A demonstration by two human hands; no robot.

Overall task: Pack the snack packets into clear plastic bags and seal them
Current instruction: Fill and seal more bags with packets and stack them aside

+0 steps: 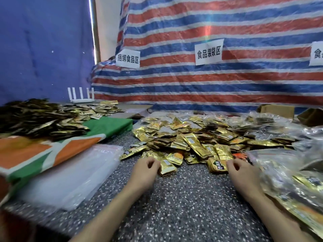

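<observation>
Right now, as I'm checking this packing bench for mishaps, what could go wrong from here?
The left hand and right hand curl at the near edge of the loose packet pile; a hasty scoop could scatter it.
The right forearm lies beside the filled bags; it might drag them off.
The empty clear bags look slippery and may slide.

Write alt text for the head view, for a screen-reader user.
A person's left hand and right hand, fingers curled, sit at the near edge of a pile of gold snack packets on a speckled table. A stack of empty clear bags lies to the left, filled bags to the right, a striped tarp behind.
</observation>
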